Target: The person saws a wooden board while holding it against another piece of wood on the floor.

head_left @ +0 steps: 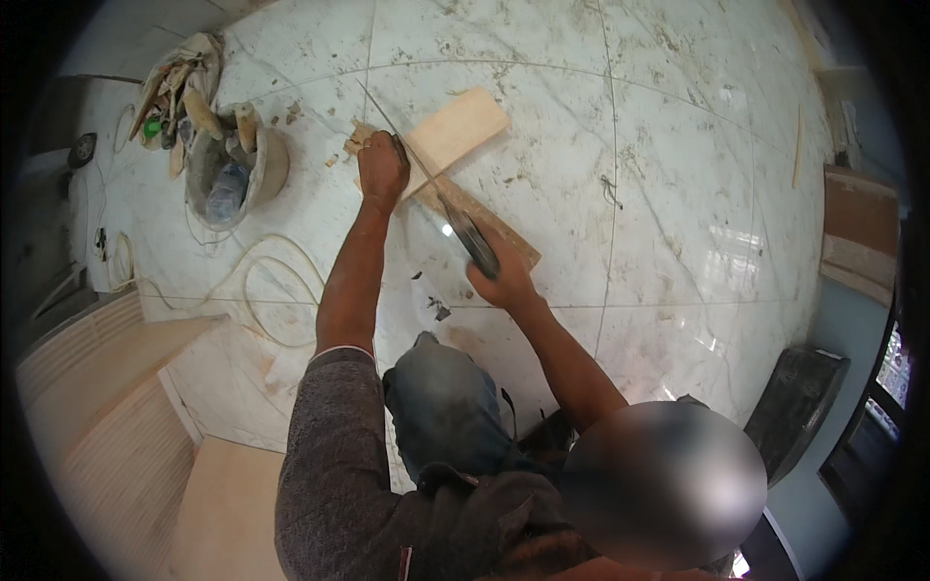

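Observation:
My right hand (pixel 504 276) is wrapped round the dark handle of a hand saw (pixel 477 247). Its narrow blade slants up and to the left, across a pale wooden board (pixel 460 131) and past my left hand. My left hand (pixel 384 172) is closed at the near left end of that board, pressing on it; a small dark thing (pixel 398 147) shows beside its fingers, too unclear to name. Under the pale board, crossing it, lies a rougher brown plank (pixel 499 221) on the floor. Broken wood bits (pixel 356 137) lie just beyond my left hand.
A bucket (pixel 263 169) holding a plastic bottle and tools stands on the left, near a sack (pixel 203 63) of tools. A pale hose (pixel 247 271) curls over the marble-look tiled floor (pixel 688 194). Wooden panels (pixel 228 504) lie lower left; a dark block (pixel 796 402) sits at right.

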Available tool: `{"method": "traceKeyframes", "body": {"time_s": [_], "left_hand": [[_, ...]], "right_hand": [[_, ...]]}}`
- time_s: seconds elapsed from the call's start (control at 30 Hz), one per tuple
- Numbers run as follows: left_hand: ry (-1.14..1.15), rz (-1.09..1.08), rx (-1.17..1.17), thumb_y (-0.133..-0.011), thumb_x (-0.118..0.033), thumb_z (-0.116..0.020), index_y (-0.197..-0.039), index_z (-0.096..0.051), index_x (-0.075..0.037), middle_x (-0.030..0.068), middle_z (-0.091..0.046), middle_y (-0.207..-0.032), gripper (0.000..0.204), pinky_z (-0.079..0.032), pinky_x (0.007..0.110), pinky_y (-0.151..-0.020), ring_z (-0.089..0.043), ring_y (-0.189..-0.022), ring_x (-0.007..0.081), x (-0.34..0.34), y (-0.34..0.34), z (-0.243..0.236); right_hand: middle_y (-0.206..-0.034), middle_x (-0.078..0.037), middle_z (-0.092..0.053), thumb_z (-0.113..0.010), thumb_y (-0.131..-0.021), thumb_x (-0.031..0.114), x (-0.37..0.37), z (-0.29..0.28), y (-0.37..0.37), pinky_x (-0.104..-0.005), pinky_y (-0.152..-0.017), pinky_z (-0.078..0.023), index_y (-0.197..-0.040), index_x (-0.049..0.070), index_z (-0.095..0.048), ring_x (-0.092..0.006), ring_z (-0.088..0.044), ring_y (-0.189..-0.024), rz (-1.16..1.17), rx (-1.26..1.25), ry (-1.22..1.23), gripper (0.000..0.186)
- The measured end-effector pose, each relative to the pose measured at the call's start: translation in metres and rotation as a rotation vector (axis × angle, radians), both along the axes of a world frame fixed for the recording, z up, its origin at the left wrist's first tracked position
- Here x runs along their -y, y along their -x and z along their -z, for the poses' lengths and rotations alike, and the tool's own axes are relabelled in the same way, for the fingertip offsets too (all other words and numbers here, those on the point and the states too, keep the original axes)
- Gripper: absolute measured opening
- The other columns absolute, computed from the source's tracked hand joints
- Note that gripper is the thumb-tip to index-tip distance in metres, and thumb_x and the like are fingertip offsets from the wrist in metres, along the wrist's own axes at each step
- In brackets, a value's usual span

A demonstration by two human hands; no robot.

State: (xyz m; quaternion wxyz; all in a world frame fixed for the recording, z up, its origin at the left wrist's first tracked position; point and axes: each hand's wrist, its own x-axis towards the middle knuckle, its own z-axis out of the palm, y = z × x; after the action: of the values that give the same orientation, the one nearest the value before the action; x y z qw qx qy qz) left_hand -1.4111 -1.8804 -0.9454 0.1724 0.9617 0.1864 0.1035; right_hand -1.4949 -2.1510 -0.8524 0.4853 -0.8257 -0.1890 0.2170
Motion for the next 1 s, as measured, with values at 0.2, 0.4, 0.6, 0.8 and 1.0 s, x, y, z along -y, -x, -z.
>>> {"method": "traceKeyframes", "body": {"time_s": [0.2, 0.4, 0.6, 0.8, 1.0], "left_hand": [[-0.070, -0.051, -0.028, -0.091, -0.015, -0.049, -0.086, -0.051, -0.001, 0.0190, -0.058, -0.085, 0.015, -0.042, 0.049, -0.073, -0.057, -0.081, 0.0384, -0.013, 0.008, 0.005], [-0.031, -0.020, 0.004, -0.090, -0.016, -0.049, -0.086, -0.052, -0.001, 0.0205, -0.058, -0.085, 0.016, -0.042, 0.051, -0.070, -0.058, -0.080, 0.0399, -0.005, -0.001, 0.007], [-0.043, -0.046, -0.023, -0.091, -0.015, -0.049, -0.086, -0.052, -0.001, 0.0203, -0.058, -0.082, 0.016, -0.042, 0.051, -0.070, -0.058, -0.079, 0.0397, -0.019, 0.003, 0.012], [-0.079, 0.017, 0.069, -0.091, -0.015, -0.049, -0.086, -0.053, 0.000, 0.0211, -0.058, -0.083, 0.016, -0.042, 0.051, -0.070, -0.057, -0.077, 0.0398, -0.020, 0.003, 0.004], [-0.036, -0.005, 0.014, -0.092, -0.015, -0.048, -0.085, -0.053, 0.000, 0.0210, -0.058, -0.084, 0.018, -0.042, 0.050, -0.073, -0.057, -0.079, 0.0390, -0.009, -0.005, 0.003]], "right_hand": [[-0.108, -0.025, -0.062, -0.060, -0.075, 0.014, 0.082, -0.029, 0.071, -0.0443, -0.082, -0.051, -0.140, 0.008, -0.038, -0.0417, -0.063, -0.094, -0.028, -0.052, -0.026, 0.069], [-0.125, -0.023, -0.058, -0.059, -0.074, 0.008, 0.024, -0.003, 0.010, -0.0370, -0.090, -0.049, -0.139, 0.005, -0.042, -0.0324, -0.063, -0.107, -0.016, -0.084, 0.014, 0.066], [-0.111, -0.023, -0.062, -0.062, -0.075, 0.016, 0.049, -0.007, 0.038, -0.0426, -0.079, -0.051, -0.141, 0.009, -0.037, -0.0404, -0.063, -0.092, -0.067, -0.106, 0.008, 0.071], [-0.106, -0.024, -0.063, -0.061, -0.073, 0.016, 0.071, -0.029, 0.064, -0.0450, -0.077, -0.051, -0.143, 0.012, -0.035, -0.0420, -0.063, -0.087, -0.048, -0.138, 0.031, 0.074], [-0.108, -0.019, -0.064, -0.060, -0.075, 0.012, -0.007, -0.002, -0.003, -0.0389, -0.078, -0.052, -0.139, 0.007, -0.040, -0.0333, -0.067, -0.090, 0.005, -0.217, 0.029, 0.068]]}}
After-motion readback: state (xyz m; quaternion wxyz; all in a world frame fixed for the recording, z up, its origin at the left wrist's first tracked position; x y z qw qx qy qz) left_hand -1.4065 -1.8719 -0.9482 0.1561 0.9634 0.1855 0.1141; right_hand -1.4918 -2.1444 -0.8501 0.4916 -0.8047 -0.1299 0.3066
